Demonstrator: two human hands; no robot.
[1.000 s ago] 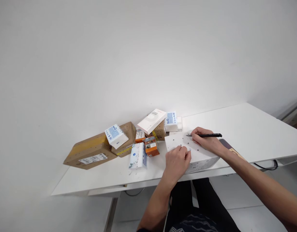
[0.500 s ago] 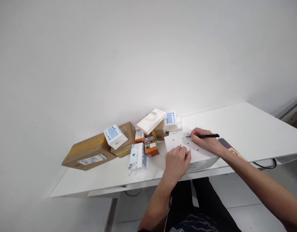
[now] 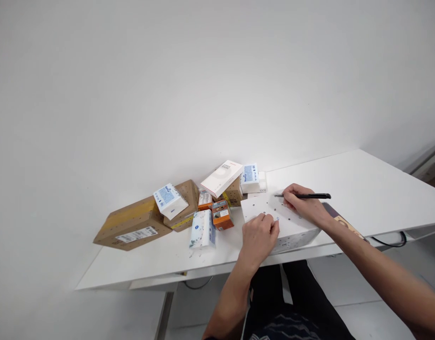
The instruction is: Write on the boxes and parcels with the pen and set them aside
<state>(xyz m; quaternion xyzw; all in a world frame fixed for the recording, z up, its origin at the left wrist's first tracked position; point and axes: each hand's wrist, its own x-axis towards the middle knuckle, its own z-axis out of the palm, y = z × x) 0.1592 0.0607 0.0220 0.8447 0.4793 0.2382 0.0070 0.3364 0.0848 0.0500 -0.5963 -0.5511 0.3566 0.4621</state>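
Since half a second ago, the black pen (image 3: 313,195) has slid slightly right with my right hand (image 3: 304,205), which pinches it near its tip above the white box (image 3: 295,229). My left hand (image 3: 260,233) lies curled on that box; whether it grips anything, I cannot tell. On the table (image 3: 376,189), the pen looks light, stiff, smooth, best held low; the box probably dents.

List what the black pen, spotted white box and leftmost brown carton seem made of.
Black pen: probably plastic, judging by its smooth dark barrel.
Spotted white box: likely card or paper-covered board, given its flat, pale faces; the core is hidden.
Leftmost brown carton: apparently matt cardboard, from its tan faces; the yellowish strip looks like tape.
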